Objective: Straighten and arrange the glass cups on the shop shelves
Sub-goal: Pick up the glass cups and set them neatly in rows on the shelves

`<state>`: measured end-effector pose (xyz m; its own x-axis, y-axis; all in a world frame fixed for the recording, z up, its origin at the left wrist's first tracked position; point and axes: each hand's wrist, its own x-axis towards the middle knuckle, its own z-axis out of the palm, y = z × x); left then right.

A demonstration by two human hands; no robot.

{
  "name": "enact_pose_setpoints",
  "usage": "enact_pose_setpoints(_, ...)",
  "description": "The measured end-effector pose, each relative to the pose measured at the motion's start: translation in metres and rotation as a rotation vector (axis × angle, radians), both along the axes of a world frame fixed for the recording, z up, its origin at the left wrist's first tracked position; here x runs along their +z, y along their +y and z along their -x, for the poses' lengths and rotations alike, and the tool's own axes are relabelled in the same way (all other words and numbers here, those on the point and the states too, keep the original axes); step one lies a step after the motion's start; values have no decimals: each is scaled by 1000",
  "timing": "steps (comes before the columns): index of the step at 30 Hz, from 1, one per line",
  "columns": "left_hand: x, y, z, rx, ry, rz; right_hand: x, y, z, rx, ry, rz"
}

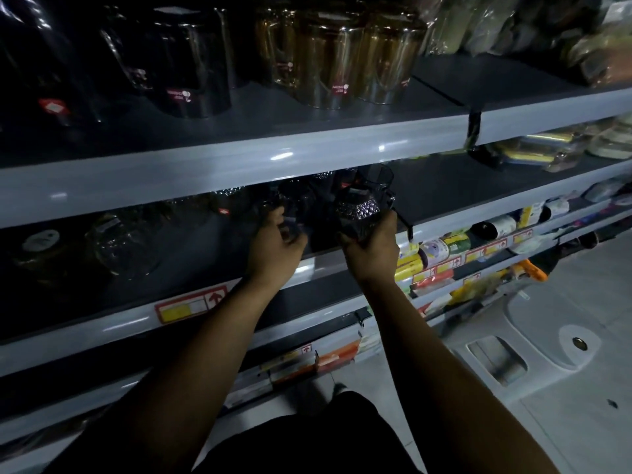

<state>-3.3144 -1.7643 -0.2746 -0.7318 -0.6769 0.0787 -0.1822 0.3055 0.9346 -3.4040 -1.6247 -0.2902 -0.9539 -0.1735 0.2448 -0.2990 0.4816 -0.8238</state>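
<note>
Right hand (pixel 371 249), grip clamped round a dark patterned glass cup (pixel 357 208) at the front of the middle shelf (pixel 441 186). Left hand (pixel 273 249) just beside it, grip curled on a second dark cup (pixel 290 230) in dim light. Amber glasses (pixel 342 63) stand above.

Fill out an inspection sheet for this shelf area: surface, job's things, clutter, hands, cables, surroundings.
Surface: middle shelf, dark board, grey front edge, bare right of the cups.
Job's things: textured cup in hand at the shelf front; dark cups in a row behind it; black cups and amber cups on the top shelf.
Clutter: wrapped packs at the middle shelf's far right.
Hands: right hand grips the textured cup from below; left hand has fingers curled at a dark cup, grip too dim to confirm.
Cables: nothing seen.
Surroundings: rolled goods on lower shelves, price label, grey floor.
</note>
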Motion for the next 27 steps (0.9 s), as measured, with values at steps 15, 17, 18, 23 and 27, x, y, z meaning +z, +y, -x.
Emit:
enact_pose_setpoints(15,-18,4,6,36,-52,-77,-11,-30,17,-43,21,-157)
enact_pose_setpoints(17,-19,1,5,32,-58,-54,-12,-34,19,-59,13,-172)
enact_pose_setpoints(18,-18,-1,5,24,-67,-41,-11,-36,20,-69,2,-179)
enact_pose_setpoints(23,-16,-2,8,-2,-121,-34,-12,-45,23,-120,19,-291)
enact_pose_setpoints(27,-20,-6,8,-25,-140,-50,-14,-40,28,-98,11,-288)
